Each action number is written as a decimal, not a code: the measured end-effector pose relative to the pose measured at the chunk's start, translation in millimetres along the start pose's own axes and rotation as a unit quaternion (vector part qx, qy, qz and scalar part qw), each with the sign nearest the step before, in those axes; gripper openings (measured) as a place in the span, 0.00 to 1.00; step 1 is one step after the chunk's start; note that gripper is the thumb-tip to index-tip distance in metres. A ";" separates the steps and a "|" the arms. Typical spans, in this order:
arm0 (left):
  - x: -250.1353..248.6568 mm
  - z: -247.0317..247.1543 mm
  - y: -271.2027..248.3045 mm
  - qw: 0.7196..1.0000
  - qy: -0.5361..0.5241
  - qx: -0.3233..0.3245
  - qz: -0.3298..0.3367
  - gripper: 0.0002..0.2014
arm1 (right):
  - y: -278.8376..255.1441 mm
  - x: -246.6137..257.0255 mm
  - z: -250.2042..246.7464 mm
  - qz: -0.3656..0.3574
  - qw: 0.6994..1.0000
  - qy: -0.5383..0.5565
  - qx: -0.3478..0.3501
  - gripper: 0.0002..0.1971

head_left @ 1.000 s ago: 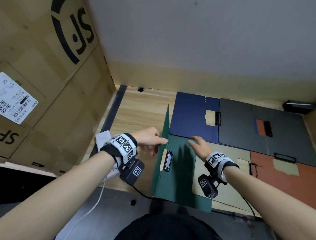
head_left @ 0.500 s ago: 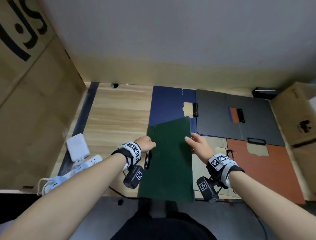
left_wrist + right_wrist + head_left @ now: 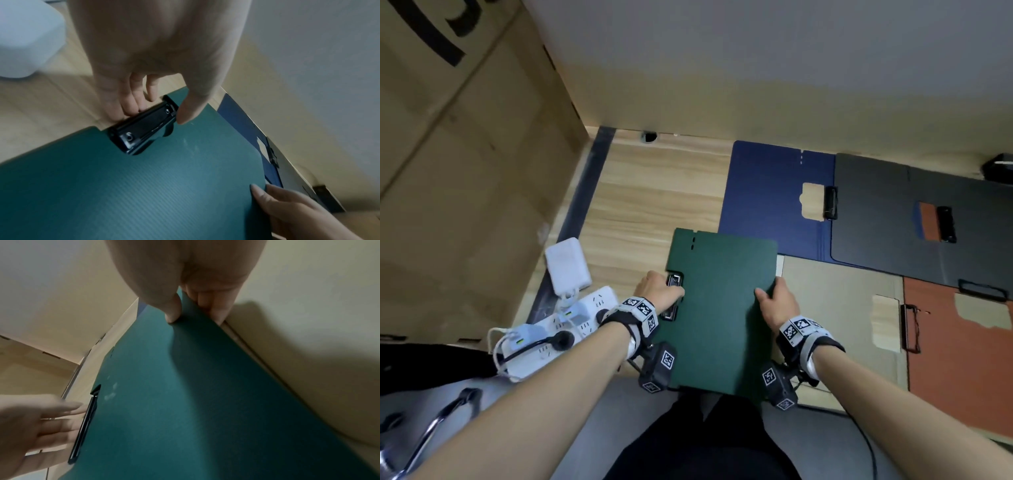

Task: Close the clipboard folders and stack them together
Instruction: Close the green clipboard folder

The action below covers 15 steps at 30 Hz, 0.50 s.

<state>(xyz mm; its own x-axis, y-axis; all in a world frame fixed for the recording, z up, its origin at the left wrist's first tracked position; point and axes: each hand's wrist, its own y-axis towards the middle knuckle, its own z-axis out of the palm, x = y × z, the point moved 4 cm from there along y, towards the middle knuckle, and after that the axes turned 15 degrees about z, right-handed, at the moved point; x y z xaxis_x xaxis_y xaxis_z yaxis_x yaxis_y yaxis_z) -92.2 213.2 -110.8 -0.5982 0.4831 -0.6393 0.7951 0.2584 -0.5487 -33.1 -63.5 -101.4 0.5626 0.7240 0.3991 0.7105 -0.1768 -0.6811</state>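
A dark green clipboard folder [image 3: 719, 308] is closed, its black clip [image 3: 674, 298] at the left edge. My left hand [image 3: 659, 291] pinches that edge at the clip [image 3: 144, 129], thumb on the cover and fingers beneath. My right hand [image 3: 774, 301] pinches the right edge [image 3: 195, 313] the same way. Lying open on the desk are a blue folder [image 3: 774, 192], a dark grey folder [image 3: 914, 219], a beige folder [image 3: 839, 308] and a rust-orange folder [image 3: 962, 342], overlapping one another.
A white power strip [image 3: 558, 329] with plugs and a white adapter [image 3: 567, 263] lie left of the green folder. A large cardboard box [image 3: 465, 171] walls the left side. Bare wooden desk [image 3: 654, 192] shows behind the green folder. A small black object [image 3: 1000, 168] sits far right.
The green cover stood upright a second ago and has swung over to the right and down flat. Both hands have taken hold of the closed folder's edges.
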 end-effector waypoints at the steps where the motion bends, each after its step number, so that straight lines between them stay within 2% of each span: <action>1: -5.7 -3.5 -4.4 1.000 -0.013 -0.003 0.002 0.13 | 0.4 2.1 0.6 0.006 1.000 -0.003 0.003 0.20; 2: -7.3 -4.8 -5.5 1.000 -0.024 0.000 0.002 0.14 | 0.8 4.4 0.2 0.009 1.000 -0.001 0.007 0.21; 5: -10.7 -6.6 -7.2 0.998 -0.056 0.026 -0.005 0.30 | 3.5 9.5 -3.7 0.021 0.999 0.021 0.019 0.22; 6: -11.4 -8.0 -7.1 0.997 -0.064 0.031 -0.008 0.31 | 4.7 9.8 -4.1 0.021 0.999 0.029 0.026 0.22; 10: -14.7 -17.6 -10.7 0.996 -0.084 0.038 0.021 0.24 | -1.2 13.4 -6.2 0.017 0.997 0.060 0.049 0.22; 13: -11.6 -29.1 -14.7 0.992 -0.125 0.024 0.028 0.31 | 2.6 17.8 -3.5 0.009 0.997 0.052 0.059 0.23; 15: -10.5 -38.1 -17.9 0.984 -0.174 0.003 0.035 0.20 | 16.7 19.6 1.1 -0.014 0.998 0.033 0.046 0.25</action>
<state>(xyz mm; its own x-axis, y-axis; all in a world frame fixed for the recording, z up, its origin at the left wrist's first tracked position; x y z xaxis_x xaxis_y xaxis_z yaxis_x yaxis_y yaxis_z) -96.4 235.4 -73.7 -0.5403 0.1831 -0.8213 0.8359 0.2295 -0.4987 -10.6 -51.6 -105.6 0.5718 0.6822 0.4557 0.6862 -0.0933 -0.7214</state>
